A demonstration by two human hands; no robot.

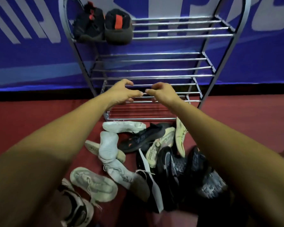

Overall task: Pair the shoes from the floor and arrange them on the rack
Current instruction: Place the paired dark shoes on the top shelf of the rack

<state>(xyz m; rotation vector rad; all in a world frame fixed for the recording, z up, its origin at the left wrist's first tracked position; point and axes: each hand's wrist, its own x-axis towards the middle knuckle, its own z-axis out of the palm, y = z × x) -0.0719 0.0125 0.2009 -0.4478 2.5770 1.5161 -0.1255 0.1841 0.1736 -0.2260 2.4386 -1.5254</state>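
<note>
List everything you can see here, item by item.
Shoe rack: one, silver metal with barred shelves, standing against the banner.
Shelved shoes: two, black with red-orange accents, side by side at the left end of the top shelf.
Pale shoes: about five, white and grey, left part of the floor pile.
Cream shoes: about three, cream-yellow, mostly near the middle of the pile, by the rack's foot.
Dark shoes: about five, black, mostly in the right part of the pile.
Floor: one, red.
Banner: one, blue with white shapes, behind the rack.
Left hand: one, fingers loosely curled, empty, before the lower shelves.
Right hand: one, likewise, beside it.
</note>
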